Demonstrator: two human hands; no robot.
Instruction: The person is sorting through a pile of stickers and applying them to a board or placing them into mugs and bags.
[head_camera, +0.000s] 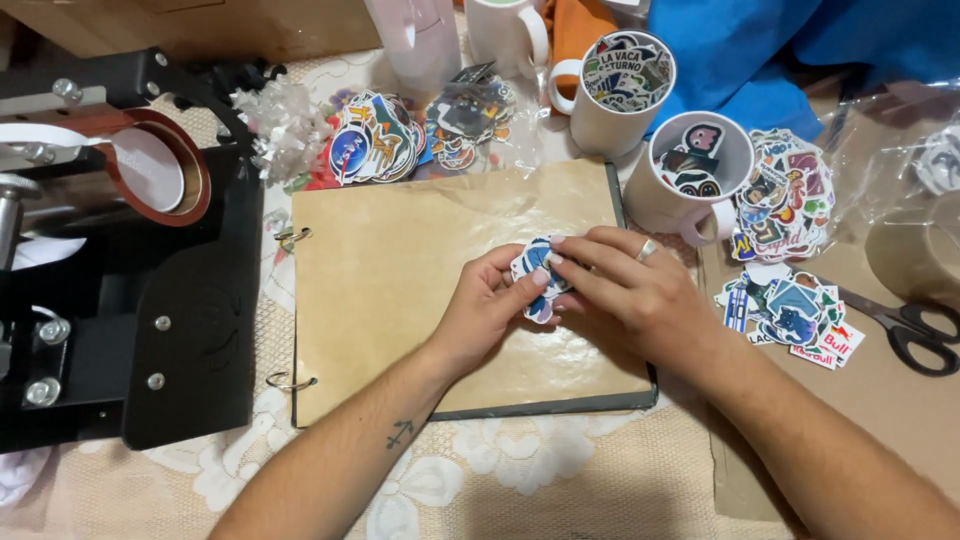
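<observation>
Left hand (487, 305) and right hand (625, 290) meet over the brown ring-bound album (400, 290), both pinching a small stack of stickers (535, 275) between fingertips near the page's right half. The page's left half lies bare; its right edge runs just beside two white mugs (655, 200) filled with stickers. A black mug press (120, 250) borders the left edge. Loose sticker piles (790, 310) and scissors (915, 330) lie right. The held stickers are die-cut, white-bordered, mostly blue.

Both hands together at centre, left hand (487, 305) and right hand (630, 285) fingertips pinched, forearms converging.
</observation>
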